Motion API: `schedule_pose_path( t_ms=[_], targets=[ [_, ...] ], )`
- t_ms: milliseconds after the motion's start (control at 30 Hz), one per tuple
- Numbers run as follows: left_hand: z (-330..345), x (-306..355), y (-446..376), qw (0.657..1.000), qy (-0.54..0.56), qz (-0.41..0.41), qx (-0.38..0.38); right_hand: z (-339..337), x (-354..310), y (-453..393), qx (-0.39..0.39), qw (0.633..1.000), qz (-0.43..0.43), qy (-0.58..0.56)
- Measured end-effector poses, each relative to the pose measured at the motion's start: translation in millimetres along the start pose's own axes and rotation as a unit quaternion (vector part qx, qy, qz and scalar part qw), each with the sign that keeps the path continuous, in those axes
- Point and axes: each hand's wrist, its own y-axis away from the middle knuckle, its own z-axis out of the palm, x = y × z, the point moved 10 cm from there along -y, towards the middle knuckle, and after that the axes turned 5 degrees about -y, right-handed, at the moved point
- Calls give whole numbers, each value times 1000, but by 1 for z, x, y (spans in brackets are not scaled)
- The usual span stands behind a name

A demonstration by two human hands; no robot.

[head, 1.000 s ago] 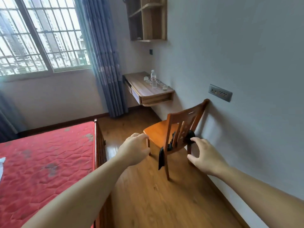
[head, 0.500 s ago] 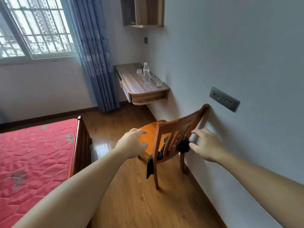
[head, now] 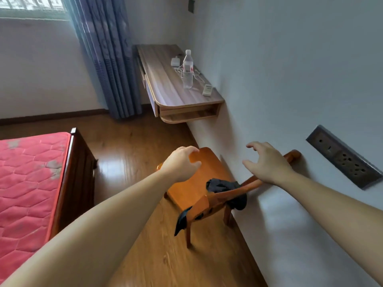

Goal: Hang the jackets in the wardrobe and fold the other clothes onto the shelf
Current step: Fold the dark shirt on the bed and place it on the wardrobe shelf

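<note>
Both hands, left hand (head: 182,162) and right hand (head: 267,162), hover with fingers spread, empty, above the dark garment (head: 223,186) on the chair (head: 199,181).

Dark garment (head: 226,186) draped over chair back (head: 248,184)

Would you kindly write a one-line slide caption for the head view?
Both empty hands, left hand and right hand, reach over a wooden chair with a dark garment draped on its backrest.

Chair tight against the wall

Open floor (head: 128,146) lies between the bed (head: 80,172) and the chair (head: 199,183); the wall (head: 269,79) blocks the chair's right side, its backrest touching it.
</note>
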Motion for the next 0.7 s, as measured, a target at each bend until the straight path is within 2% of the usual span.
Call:
schedule_pose_path(
  t_ms=[167,400,567,700],
  targets=[
    [52,-24,-80,999,-4,-39,-36,48,17,-104,-55,998,-12,11],
    [160,-83,-174,984,13,-149,-99,179,87,-235,-220,974,-8,52],
    [262,-122,-207,949,49,-241,-195,278,155,-263,-335,938,23,85],
    [339,-150,-218,921,49,-287,-258,345,198,-266,-399,910,35,108]
  ],
)
